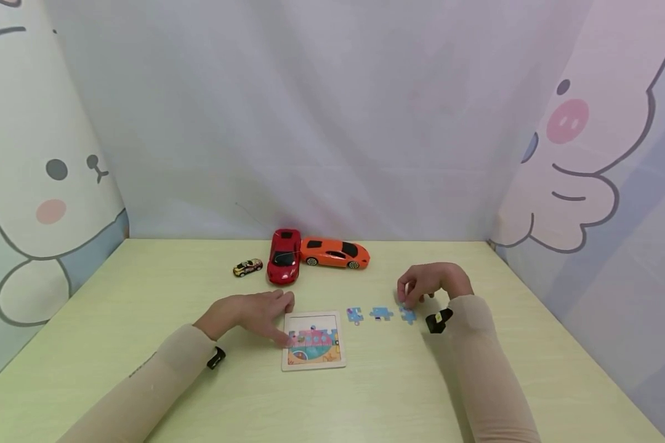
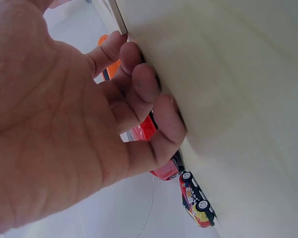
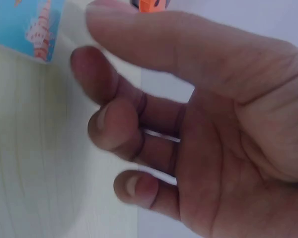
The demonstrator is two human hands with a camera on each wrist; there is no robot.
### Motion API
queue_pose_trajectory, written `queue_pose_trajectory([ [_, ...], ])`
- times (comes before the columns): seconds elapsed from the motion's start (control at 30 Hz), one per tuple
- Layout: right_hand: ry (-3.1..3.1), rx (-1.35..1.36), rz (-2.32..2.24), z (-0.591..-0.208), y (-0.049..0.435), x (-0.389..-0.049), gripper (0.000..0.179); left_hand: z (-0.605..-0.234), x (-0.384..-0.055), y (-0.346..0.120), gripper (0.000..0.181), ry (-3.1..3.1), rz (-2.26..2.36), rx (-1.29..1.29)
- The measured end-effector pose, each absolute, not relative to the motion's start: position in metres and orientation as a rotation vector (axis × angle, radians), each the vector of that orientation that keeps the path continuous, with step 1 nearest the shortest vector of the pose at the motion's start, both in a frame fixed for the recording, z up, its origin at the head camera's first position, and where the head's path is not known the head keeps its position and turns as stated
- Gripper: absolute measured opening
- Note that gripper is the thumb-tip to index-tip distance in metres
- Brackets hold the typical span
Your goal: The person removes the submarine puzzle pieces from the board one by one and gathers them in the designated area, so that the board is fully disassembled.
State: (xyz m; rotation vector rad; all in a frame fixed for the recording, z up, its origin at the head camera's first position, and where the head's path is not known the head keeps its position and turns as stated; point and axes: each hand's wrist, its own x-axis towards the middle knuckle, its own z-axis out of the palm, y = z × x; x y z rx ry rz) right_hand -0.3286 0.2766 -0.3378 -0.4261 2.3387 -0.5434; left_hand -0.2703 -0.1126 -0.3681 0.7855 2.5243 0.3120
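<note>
Puzzle tray (image 1: 313, 368) flat on the worktop (image 1: 388, 394), before the person and a little left of centre. Picture (image 1: 313, 352) fitted across its near part; far strip pale and bare but for a small piece tip jutting up into it.

Left hand (image 1: 260, 314) lies along the tray's left side, palm low. Its grip is spread: thumb at the tray's left rim, index fingertip against the tray edge in the left wrist view, other fingers bent down to the worktop. Looks like a steadying hold, probably to keep the frame from sliding; nothing is pinched.

Three loose pieces right of the tray, apart from one another, roughly level with its far half: left piece (image 1: 356, 315), middle piece (image 1: 381, 313), right piece (image 1: 407, 315). The spacing seems meant to leave each one easy to pick up singly.

Right hand (image 1: 433, 282) comes over from the right, wrist bent. Its grip is loosely curled, thumb apart from the fingers, nothing between them in the right wrist view. Right piece lies just under and on the near side of the fingertips, apparently touched at its far edge; contact hard to confirm.

Red car (image 1: 284, 257), orange car (image 1: 335, 253) and small car (image 1: 247, 267) stand beyond the tray, likely parked there to leave working room.
</note>
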Motion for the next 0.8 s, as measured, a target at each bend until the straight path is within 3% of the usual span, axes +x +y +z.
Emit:
queue_pose_trajectory([
  [0.8,2.322,-0.728,-0.565,-0.324,0.221,-0.317,0.013,-0.368,-0.27,-0.113,0.054,2.54,0.303,0.802],
])
